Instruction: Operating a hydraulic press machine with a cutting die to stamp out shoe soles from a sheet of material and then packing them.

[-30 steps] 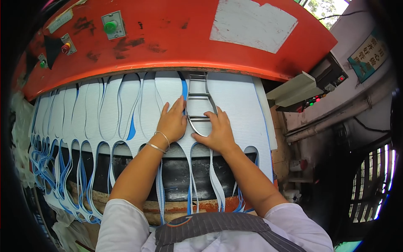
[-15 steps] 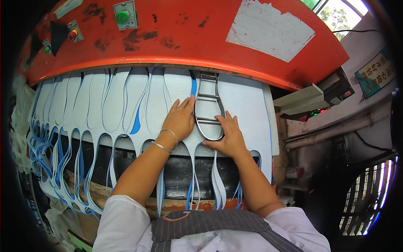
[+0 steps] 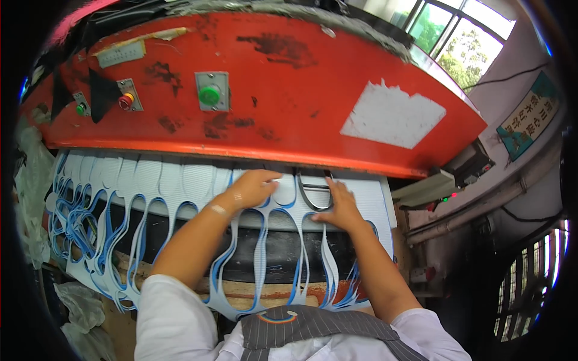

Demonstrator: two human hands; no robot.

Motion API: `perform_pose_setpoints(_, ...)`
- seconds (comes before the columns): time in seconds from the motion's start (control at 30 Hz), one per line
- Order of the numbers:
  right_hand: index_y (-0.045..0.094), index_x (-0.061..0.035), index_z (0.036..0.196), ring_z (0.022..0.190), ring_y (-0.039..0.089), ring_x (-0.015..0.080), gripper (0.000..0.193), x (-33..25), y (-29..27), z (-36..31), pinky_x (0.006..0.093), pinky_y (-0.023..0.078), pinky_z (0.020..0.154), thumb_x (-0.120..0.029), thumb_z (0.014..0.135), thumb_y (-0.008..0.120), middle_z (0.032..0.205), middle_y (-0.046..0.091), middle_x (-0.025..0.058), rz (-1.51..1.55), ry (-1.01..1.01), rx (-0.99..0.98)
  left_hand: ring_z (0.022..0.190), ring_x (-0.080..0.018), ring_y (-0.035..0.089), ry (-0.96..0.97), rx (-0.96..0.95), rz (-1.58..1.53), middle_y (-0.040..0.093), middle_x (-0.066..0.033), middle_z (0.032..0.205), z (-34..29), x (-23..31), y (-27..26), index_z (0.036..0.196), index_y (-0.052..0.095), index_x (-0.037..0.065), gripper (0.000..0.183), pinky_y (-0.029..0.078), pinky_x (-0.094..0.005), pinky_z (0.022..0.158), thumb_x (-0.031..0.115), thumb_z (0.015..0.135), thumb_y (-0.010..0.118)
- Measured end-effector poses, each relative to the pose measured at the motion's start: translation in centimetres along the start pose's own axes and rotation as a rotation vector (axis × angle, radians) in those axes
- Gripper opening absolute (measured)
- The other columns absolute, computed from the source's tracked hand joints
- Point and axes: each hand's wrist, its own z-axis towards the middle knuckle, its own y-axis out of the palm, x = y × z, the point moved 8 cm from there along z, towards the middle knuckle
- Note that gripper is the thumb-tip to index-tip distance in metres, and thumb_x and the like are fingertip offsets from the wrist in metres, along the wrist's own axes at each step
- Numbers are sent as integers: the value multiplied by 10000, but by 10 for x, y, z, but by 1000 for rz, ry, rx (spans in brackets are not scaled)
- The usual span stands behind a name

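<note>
In the middle of the frame, right of centre, a metal cutting die (image 3: 315,187) with a rounded lower end and a crossbar, lying on a white ribbed sheet (image 3: 370,201), its upper end hidden under the housing's lower edge. At its lower right, the right hand (image 3: 344,207), thumb and fingers spread wide, fingers along the die's right side, thumb just beside the rounded end; firmness of contact impossible to tell. Left of the die, apart from it, the left hand (image 3: 256,188), flat over the sheet, fingers pointing right and blurred, palm side hidden; cannot tell whether gripping anything. Between left hand and die, a rounded cut outline (image 3: 285,193) edged in blue. Toward the left of the frame, more such outlines side by side, and below them blue-edged strips (image 3: 260,265) draped over a black surface (image 3: 280,249). Across the upper frame, a scuffed red housing (image 3: 289,120) with a large green button (image 3: 209,95), a red button (image 3: 126,101) farther left, and a torn pale patch (image 3: 394,114) on the right. At the lower edge, white sleeves (image 3: 174,316) and a grey striped apron (image 3: 325,328). At upper right, a window (image 3: 466,39).
</note>
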Motion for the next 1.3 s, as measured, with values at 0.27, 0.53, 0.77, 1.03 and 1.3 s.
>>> perform_pose_setpoints(0.27, 548, -43, 1260, 987, 577, 346, 658, -198, -56, 49, 433, 463, 865, -411, 756, 758, 1067, 621, 164, 220, -525, 350, 1118, -180, 573, -108, 1412, 141, 597, -101, 1268, -247, -228, -412, 1315, 534, 35, 421, 433, -297, 972, 177, 928, 617)
perform_pose_setpoints(0.53, 502, -72, 1087, 678, 644, 330, 373, -299, -93, 159, 429, 489, 543, -314, 850, 659, 814, 644, 122, 176, -452, 472, 1372, -277, 371, -112, 1258, 600, 346, -170, 1517, -218, -187, -558, 1477, 311, 11, 565, 246, -320, 1124, 115, 934, 425)
perform_pose_setpoints(0.77, 529, -93, 1105, 788, 642, 367, 364, -247, -52, 101, 476, 511, 640, -308, 844, 664, 876, 647, 146, 259, -478, 182, 1026, -204, 578, -137, 806, 227, 629, -122, 1132, -181, -137, -371, 1168, 614, -4, 294, 434, -327, 932, 161, 929, 572)
perform_pose_setpoints(1.03, 642, -95, 917, 776, 654, 387, 181, -185, -37, -8, 488, 516, 683, -262, 860, 603, 810, 676, 158, 366, -387, -17, 741, -337, 622, 255, 364, 181, 641, -182, 823, -87, 84, -24, 914, 652, 8, 135, 490, -401, 673, 95, 850, 571)
perform_pose_setpoints(1.3, 616, -95, 969, 807, 635, 347, 144, -74, -65, -126, 455, 483, 695, -190, 862, 597, 863, 660, 138, 482, -227, 24, 830, -402, 614, -105, 209, 780, 631, -213, 830, -75, 96, 91, 801, 624, 13, 435, 478, -512, 714, 433, 889, 551)
